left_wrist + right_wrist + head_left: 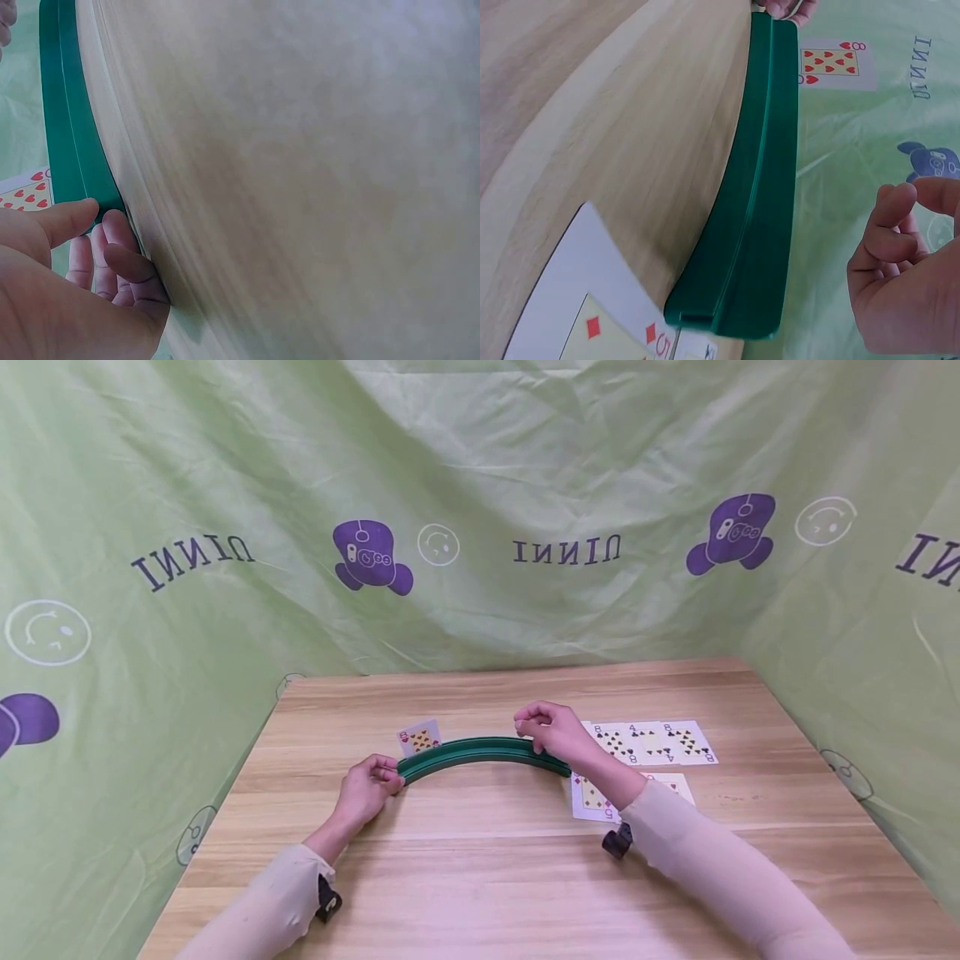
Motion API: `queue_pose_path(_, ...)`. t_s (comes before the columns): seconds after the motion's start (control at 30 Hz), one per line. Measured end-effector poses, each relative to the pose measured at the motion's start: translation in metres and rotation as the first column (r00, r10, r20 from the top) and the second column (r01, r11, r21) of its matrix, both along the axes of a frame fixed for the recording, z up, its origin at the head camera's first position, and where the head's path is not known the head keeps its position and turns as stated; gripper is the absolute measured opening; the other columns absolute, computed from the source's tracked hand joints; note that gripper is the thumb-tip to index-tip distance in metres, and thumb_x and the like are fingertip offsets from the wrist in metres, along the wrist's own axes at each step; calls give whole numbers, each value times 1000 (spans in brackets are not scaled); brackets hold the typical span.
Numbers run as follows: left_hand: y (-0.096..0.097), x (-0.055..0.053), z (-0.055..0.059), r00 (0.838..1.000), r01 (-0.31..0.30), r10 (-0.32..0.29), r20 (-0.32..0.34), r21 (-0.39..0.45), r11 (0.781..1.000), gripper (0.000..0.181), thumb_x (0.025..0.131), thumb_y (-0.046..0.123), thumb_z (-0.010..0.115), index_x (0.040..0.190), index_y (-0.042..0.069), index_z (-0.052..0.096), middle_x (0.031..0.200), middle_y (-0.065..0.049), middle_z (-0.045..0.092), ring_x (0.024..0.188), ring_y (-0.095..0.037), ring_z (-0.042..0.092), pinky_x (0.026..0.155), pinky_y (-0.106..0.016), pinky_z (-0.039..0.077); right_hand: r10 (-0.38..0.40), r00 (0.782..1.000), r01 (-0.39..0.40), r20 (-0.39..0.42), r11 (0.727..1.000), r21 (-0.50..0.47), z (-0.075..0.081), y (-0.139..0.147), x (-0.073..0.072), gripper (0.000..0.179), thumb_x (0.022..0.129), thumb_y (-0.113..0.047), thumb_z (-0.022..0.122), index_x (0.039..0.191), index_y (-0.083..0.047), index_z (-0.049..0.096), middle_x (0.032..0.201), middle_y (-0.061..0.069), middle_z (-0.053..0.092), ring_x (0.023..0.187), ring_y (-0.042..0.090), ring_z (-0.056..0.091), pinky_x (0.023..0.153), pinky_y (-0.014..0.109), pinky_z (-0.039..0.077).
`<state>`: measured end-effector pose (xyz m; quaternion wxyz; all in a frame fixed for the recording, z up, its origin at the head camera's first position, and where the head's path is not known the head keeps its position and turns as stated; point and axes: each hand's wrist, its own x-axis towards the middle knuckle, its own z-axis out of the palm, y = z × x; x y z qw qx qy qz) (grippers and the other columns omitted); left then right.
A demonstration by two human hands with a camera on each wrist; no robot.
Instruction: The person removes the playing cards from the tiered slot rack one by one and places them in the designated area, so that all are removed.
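A green curved playing-card holder [480, 750] lies across the middle of the table. My left hand [363, 792] pinches its left end between thumb and fingers. In its groove, close to that hand, a hearts card [420, 739] stands upright. My right hand [558, 733] hovers over the holder's right end; its fingers are loosely bent, and the right wrist view shows nothing between thumb and forefinger. Near the right forearm lie a diamonds card [591, 799] and a hearts card [678, 787], both partly covered by the arm.
Behind the right forearm, several black-suited cards [648, 743] lie face up in an overlapping row. The wooden table [480, 860] is bordered at the back and sides by a green printed cloth [480, 610]. A black wrist-camera mount [617, 842] hangs under the right sleeve.
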<state>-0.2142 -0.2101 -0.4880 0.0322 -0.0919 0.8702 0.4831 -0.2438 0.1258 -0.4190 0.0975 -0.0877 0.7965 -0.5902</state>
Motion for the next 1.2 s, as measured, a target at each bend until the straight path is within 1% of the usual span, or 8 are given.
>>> queue_pose_path(0.07, 0, 0, 0, 1000, 0, 0, 0, -1, 1000, 27, 88, 1, 72, 113, 4, 62, 98, -11, 65, 84, -18, 60, 69, -21, 47, -2, 1000, 2, 4, 1000, 0, 0, -6, -3, 24, 97, -18, 62, 115, -2, 64, 103, 16, 70, 62, 16, 53, 64, 30, 45)
queue_pose_path(0.2, -1, 0, 0, 1000, -2, 2, 0, -8, 1000, 27, 88, 2, 72, 113, 4, 63, 98, -10, 65, 83, -18, 60, 68, -21, 47, 2, 1000, -2, 7, 1000, -9, -5, -16, -9, 22, 97, -19, 63, 113, -4, 66, 107, 19, 69, 61, 15, 53, 63, 27, 44)
queue_pose_path(0.57, -1, -1, 0, 1000, 6, -6, -16, -22, 1000, 28, 85, 3, 74, 112, 4, 64, 97, -10, 68, 82, -16, 62, 69, -21, 47, 34, 999, -34, -2, 999, 2, -13, -42, -21, 21, 97, -20, 64, 112, -6, 67, 104, 12, 70, 61, 17, 54, 64, 32, 47)
queue_pose_path(0.77, 0, -1, -1, 1000, 3, -3, -15, -20, 1000, 28, 85, 2, 74, 111, 4, 64, 97, -10, 67, 82, -16, 61, 68, -21, 47, 57, 998, -57, -8, 998, 7, -18, -54, -26, 20, 96, -19, 65, 111, -6, 68, 97, 8, 67, 63, 19, 54, 70, 41, 51)
queue_pose_path(0.93, 0, -1, 0, 1000, 0, -1, -18, -16, 1000, 27, 86, 2, 74, 111, 4, 64, 96, -10, 67, 81, -16, 61, 67, -20, 47, 75, 997, -75, -11, 997, 19, -17, -65, -28, 21, 96, -19, 65, 111, -5, 68, 96, 7, 67, 64, 20, 56, 74, 47, 52)
queue_pose_path(1.03, 0, -1, 0, 1000, 0, 0, -17, -17, 1000, 28, 85, 2, 74, 111, 3, 64, 96, -10, 67, 81, -16, 61, 67, -20, 47, 78, 997, -78, -9, 997, 16, -16, -72, -29, 22, 96, -19, 65, 112, -4, 68, 97, 7, 67, 65, 21, 57, 70, 39, 52)
queue_pose_path(1.13, 0, -1, 0, 1000, 1, -1, -10, -18, 1000, 28, 85, 2, 74, 111, 4, 64, 97, -10, 67, 82, -16, 61, 68, -20, 48, 81, 997, -81, -12, 996, 20, -15, -79, -30, 21, 96, -18, 65, 111, -4, 68, 97, 7, 67, 67, 29, 59, 65, 32, 50)
queue_pose_path(1.2, 0, -1, 0, 1000, 0, 0, -9, -17, 1000, 28, 85, 2, 74, 111, 3, 64, 97, -10, 67, 81, -16, 62, 68, -21, 48, 87, 996, -87, -23, 996, 34, -15, -84, -31, 20, 96, -19, 65, 110, -5, 68, 97, 6, 67, 69, 32, 60, 64, 31, 49)
